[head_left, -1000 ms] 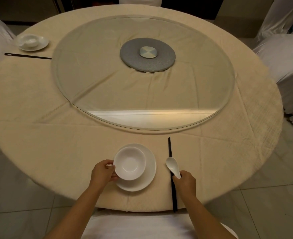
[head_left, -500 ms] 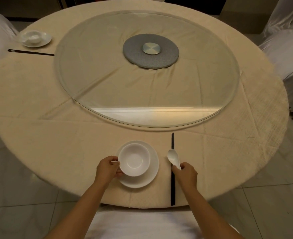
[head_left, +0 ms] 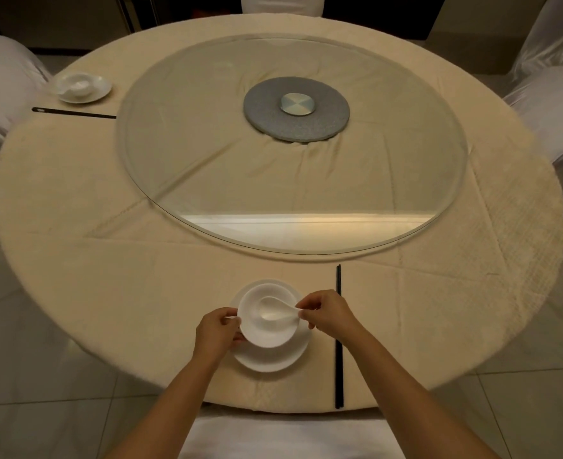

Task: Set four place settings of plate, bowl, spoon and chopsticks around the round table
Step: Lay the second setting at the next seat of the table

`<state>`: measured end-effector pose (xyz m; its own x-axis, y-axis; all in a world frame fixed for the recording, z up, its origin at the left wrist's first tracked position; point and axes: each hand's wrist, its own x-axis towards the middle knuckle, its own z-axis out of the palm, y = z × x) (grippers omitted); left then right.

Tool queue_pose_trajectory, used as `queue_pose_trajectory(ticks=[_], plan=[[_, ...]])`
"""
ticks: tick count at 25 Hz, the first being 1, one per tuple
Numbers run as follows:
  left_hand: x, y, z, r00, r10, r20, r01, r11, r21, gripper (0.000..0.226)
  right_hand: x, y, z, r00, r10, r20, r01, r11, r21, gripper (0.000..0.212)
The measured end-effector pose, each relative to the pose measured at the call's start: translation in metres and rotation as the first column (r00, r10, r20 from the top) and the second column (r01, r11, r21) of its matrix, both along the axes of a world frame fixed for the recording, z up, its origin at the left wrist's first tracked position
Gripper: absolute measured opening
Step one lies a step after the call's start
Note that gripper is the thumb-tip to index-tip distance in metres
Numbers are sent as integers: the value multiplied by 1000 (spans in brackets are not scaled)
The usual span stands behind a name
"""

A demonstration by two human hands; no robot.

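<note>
Since the frame a second earlier, the spoon [head_left: 275, 312] had left the cloth beside the chopsticks [head_left: 339, 339] and come across into the bowl [head_left: 268, 321] — your right hand [head_left: 328, 313] carried it there. You pinched the tip of its handle between thumb and fingertips, the scoop lying in the bowl's hollow and the handle resting over the right rim, probably so it would sit steady and point toward the diner's right. Your left hand [head_left: 218, 334] was closed on the bowl's left rim, apparently to keep it from sliding on the plate [head_left: 270, 361] while the spoon settled. That plate sat at the near edge of the round table [head_left: 74, 260], with the chopsticks just to its right, running straight in from the near edge toward the glass turntable [head_left: 293, 144]. A second setting — far plate [head_left: 83, 88] with its bowl, and far chopsticks [head_left: 73, 113] — lay at the far left edge. By my reckoning two settings remained to lay.
</note>
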<state>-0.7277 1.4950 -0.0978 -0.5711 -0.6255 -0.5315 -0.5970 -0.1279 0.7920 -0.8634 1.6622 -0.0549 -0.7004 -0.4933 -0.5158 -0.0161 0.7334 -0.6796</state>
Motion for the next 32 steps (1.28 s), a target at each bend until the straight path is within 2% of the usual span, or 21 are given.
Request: queue_pose_trajectory(ticks=[3, 7, 12, 14, 16, 17, 18, 20, 22, 25, 32], plan=[[0, 0, -1, 1000, -24, -9, 24, 1000, -16, 22, -4, -4, -9, 1000, 1, -8, -1, 999, 47, 11], [-1, 5, -2, 999, -49, -21, 49, 998, -27, 22, -4, -2, -16, 996, 8, -91, 2, 995, 105, 20], [1, 8, -2, 998, -42, -39, 41, 999, -29, 23, 2, 11, -24, 984, 31, -174, -27, 999, 28, 28], [1, 10, -2, 998, -36, -48, 35, 999, -17, 23, 2, 18, -26, 951, -107, -290, 91, 994, -66, 31], [0, 11, -2, 998, -31, -52, 31, 999, -9, 24, 0, 33, -28, 827, -388, -407, 350, 922, -167, 24], [1, 11, -2, 998, -28, -52, 27, 1000, -8, 24, 0, 43, -31, 778, -475, -411, 453, 878, -156, 21], [1, 11, -2, 998, -26, -52, 25, 1000, -9, 23, 1, 51, -35, 780, -496, -381, 502, 860, -91, 19], [1, 12, -2, 998, -24, -52, 24, 1000, -11, 23, 9, 61, -44, 874, -420, -246, 449, 890, 77, 22], [1, 12, -3, 998, -28, -53, 27, 1000, -13, 24, 18, 60, -51, 929, -310, -200, 345, 923, 172, 21], [1, 12, -3, 999, -25, -47, 24, 1000, -19, 24, 24, 56, -56, 930, -237, -282, 304, 926, 224, 12], [1, 13, -4, 1000, -1, -29, 1, 1000, -21, 20, 32, 55, -56, 926, -183, -330, 277, 924, 263, 18]])
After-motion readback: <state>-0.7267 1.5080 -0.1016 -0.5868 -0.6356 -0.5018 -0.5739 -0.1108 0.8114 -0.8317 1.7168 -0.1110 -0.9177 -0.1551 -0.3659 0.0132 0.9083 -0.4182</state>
